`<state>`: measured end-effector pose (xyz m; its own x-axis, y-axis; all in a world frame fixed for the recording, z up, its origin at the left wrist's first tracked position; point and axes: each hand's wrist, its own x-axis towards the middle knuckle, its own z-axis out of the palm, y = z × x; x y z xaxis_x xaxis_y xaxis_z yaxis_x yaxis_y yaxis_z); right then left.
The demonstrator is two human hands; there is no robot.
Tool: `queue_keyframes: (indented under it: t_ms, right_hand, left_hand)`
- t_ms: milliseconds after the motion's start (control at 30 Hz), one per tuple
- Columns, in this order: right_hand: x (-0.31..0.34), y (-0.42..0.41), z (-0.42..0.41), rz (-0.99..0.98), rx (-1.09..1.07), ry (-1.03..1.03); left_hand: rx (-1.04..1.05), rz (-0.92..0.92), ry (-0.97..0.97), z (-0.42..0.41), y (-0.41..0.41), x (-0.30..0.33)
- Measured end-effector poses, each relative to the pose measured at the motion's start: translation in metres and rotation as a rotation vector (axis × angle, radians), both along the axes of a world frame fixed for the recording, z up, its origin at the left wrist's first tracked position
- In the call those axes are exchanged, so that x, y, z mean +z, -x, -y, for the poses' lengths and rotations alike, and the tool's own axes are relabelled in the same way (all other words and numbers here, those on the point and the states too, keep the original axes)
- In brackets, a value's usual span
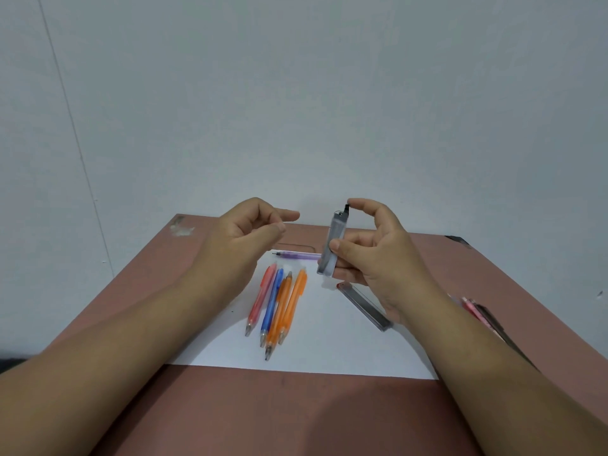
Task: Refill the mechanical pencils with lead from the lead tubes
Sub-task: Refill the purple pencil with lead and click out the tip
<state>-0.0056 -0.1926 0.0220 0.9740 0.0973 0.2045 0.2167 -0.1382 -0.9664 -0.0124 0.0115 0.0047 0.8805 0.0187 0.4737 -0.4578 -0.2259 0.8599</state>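
While hovering left of centre, left hand loosely curled, grasping nothing, thumb and forefinger slightly apart. Below it, on white paper, four mechanical pencils side by side: red, blue, two orange, tips toward the bottom of the frame. Just above them, purple pencil lying crosswise. At centre, lead tube held nearly upright in right hand, thumb pressed on its front, other fingers behind, forefinger touching the black cap on top. Lower right of that, second lead tube flat on the paper, partly hidden beneath the wrist. Brown table under everything.
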Motion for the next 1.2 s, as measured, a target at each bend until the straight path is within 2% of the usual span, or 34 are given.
queue_keyframes:
  t_ms: [533, 867, 1067, 1200]
  right_hand:
    - [0.003, 0.002, 0.007, -0.058, 0.041, 0.034]
    - [0.006, 0.008, 0.010, -0.044, 0.209, 0.525]
    - [0.006, 0.010, 0.010, 0.016, 0.272, 0.745]
    - [0.002, 0.007, 0.009, 0.057, 0.261, 0.822]
  left_hand:
    - [0.125, -0.083, 0.009, -0.006, -0.015, -0.006]
    - [0.142, -0.065, 0.003, -0.008, -0.017, -0.008]
    - [0.111, -0.057, -0.015, -0.009, -0.018, -0.010]
    - [0.094, -0.056, -0.040, -0.008, -0.018, -0.010]
